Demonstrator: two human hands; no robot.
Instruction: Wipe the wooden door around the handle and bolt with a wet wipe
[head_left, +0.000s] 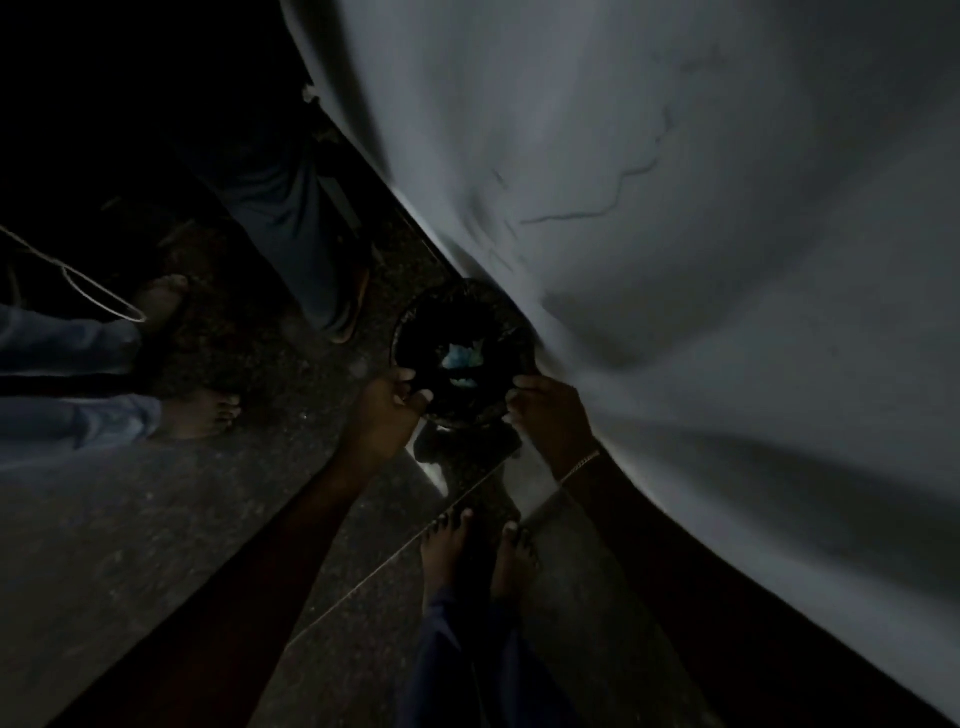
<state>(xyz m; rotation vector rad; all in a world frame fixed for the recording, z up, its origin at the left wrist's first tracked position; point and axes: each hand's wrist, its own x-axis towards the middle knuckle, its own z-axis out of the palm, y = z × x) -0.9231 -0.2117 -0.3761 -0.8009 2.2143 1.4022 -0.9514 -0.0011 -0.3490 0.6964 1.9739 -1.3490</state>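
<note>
The scene is dark. A round black bin (415, 325) lined with a dark bag stands on the floor against a pale wall. Pale crumpled wipes (462, 358) lie inside it. My left hand (392, 402) grips the bin's near left rim, thumb over the edge. My right hand (545, 408) grips the near right rim; a thin bracelet sits on that wrist. No wooden door, handle or bolt is in view.
The pale wall (675, 208) with a thin crack fills the right side. My bare feet (475, 551) stand just behind the bin on the dark speckled floor. Other people's legs and bare feet (200, 415) stand at the left, one person (291, 223) close behind the bin.
</note>
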